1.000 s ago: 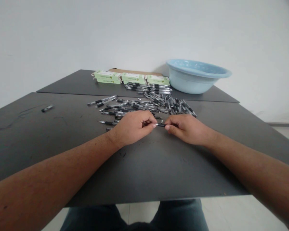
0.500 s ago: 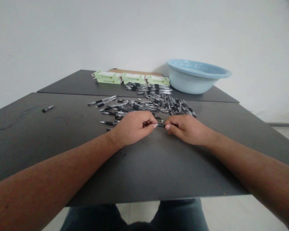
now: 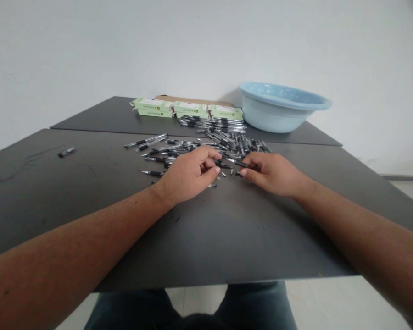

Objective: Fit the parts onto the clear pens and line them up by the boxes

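Observation:
My right hand [image 3: 270, 172] is closed, thumb and fingers pinching the rear part of a pen [image 3: 239, 162] with a black grip; its tip points left. To the left of it, my left hand [image 3: 191, 174] hovers low over the table, thumb and forefinger apart with nothing visible between them. Its curled lower fingers are partly hidden. Small silver pen tips [image 3: 231, 172] lie on the table between the two hands. Behind them spreads a loose heap of clear and black pens [image 3: 227, 140], part of it hidden by my left hand.
Farther back, more pens [image 3: 227, 124] lie in a row before stacked light-green boxes [image 3: 154, 106]. A blue basin [image 3: 275, 114] stands at the back right. A lone pen cap [image 3: 66, 152] lies at the far left of the dark table [image 3: 206, 243], near a wall.
Both hands have moved slightly away from me and apart. My left hand has let go of the pen, which stays in my right hand.

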A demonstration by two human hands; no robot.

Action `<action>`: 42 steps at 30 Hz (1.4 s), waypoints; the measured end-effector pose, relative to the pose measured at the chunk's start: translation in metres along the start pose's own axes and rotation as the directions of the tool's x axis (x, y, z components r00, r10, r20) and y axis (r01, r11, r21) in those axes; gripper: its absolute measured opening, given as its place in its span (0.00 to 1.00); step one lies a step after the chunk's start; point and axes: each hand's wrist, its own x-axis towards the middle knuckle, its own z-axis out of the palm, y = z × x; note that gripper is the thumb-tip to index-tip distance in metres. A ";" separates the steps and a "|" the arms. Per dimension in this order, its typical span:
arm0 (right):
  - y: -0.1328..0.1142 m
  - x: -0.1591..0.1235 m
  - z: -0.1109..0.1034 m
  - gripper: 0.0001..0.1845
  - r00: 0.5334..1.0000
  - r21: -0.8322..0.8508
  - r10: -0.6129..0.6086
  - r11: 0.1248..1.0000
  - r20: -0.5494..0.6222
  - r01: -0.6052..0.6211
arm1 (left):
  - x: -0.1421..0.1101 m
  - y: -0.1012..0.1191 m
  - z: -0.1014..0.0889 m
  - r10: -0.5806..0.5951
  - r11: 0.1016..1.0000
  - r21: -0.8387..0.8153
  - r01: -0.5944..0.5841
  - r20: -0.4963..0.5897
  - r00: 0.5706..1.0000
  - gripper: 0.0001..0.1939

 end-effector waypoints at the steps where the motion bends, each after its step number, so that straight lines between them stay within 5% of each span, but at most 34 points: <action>1: 0.005 0.003 0.001 0.12 0.999 -0.043 0.024 0.999 -0.031 -0.025 | 0.000 0.000 0.000 -0.008 1.000 0.017 0.009 -0.018 1.000 0.13; 9: 0.032 0.034 0.011 0.14 0.988 -0.299 0.001 0.953 -0.157 -0.048 | 0.004 0.001 -0.001 -0.025 0.995 0.094 0.031 -0.061 0.998 0.10; 15: 0.032 0.041 0.017 0.16 0.998 -0.350 -0.058 0.936 -0.020 0.047 | 0.004 -0.001 0.000 -0.015 0.996 0.087 0.021 -0.064 0.998 0.10; 23: 0.031 0.042 0.018 0.15 0.991 -0.364 -0.056 0.926 0.120 0.097 | 0.003 0.000 0.001 -0.025 0.996 0.089 0.031 -0.061 0.998 0.09; 32: 0.035 0.043 0.020 0.15 0.989 -0.309 -0.127 0.940 0.080 0.145 | 0.003 -0.002 0.001 -0.040 0.996 0.081 0.044 -0.042 0.998 0.09; 42: 0.030 0.040 0.019 0.13 0.993 -0.304 -0.074 0.947 0.091 0.099 | 0.004 -0.003 0.000 -0.040 0.996 0.082 0.042 -0.025 0.999 0.10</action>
